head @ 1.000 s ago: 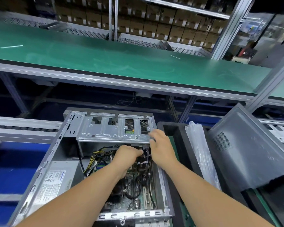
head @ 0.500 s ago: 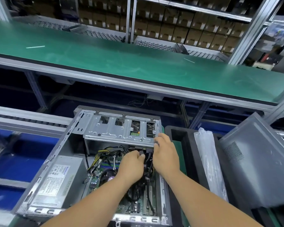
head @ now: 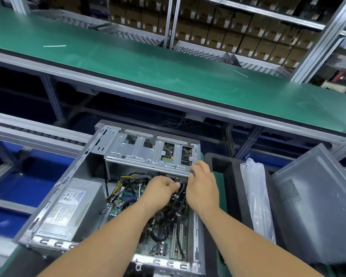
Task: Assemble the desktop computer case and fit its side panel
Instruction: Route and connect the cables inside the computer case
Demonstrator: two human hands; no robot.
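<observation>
case (head: 82, 176): lay open on its side on the counter, drive cage (head: 148, 156) at the far end.
left hand (head: 160, 188): curled deep inside, pinched a small connector under the cage.
right hand (head: 203, 182): fingers bent over the cage's near corner; grasp on a cable could not be told.
side panel (head: 312, 202): leaned apart at the right, not yet fitted.
doing it well: best pushed the plug straight, kept cables (head: 128, 182) low and clear of the rim.

Head-worn, single view | facing forward and down | close above open computer case (head: 84, 198) | green bench (head: 168, 64) beyond
</observation>
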